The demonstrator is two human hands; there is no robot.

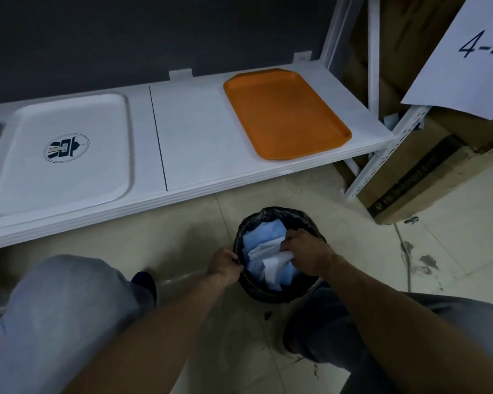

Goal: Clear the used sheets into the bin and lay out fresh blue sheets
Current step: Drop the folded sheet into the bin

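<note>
Pale blue and white, papery and crumpled: looking at the used sheets [264,253] wadded down inside the bin [279,216] on the near floor, just this side of the shelf [194,132]. Pinching the black liner at the bin's left rim with the left hand [224,264], fingers curled over the edge. Clutching a white bunch of the sheets with the right hand [305,251], knuckles up, fingertips buried in the folds. Guessing feather-light, floppy, springy stuff, likely puffing back up unless pressed down mid-wad. Probably fine grabbing a fistful anywhere, only worrying about tearing. Sitting on the shelf further back: a glossy white tray [69,115] with a round logo on the left and a matte orange tray [285,109] with rounded corners on the right, both looking like hard plastic. Not spotting any fresh blue sheets in view
</note>
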